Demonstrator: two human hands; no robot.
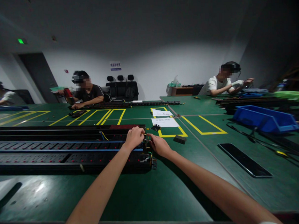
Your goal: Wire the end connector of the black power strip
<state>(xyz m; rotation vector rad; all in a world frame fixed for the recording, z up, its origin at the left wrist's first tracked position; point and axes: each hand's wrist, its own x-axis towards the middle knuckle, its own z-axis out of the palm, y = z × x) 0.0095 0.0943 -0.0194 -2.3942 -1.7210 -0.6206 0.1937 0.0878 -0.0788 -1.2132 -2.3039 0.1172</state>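
Note:
Long black power strips [67,150] lie side by side on the green table [152,197], their right ends in front of me. My left hand [134,137] is curled on top of the strips' right end, fingers closed near some wires. My right hand [159,145] pinches at the same open end, where small yellow and green wires [147,148] show. What the fingers hold is too small to make out. A small black bracket [156,127] and a black block [179,139] lie just beyond my hands.
White papers [164,122] lie in yellow-taped boxes. A flat black panel [244,159], cables and a blue bin [266,118] lie to the right. Other people sit at the far side of the table, left and right. A grey object [5,189] is at the near left.

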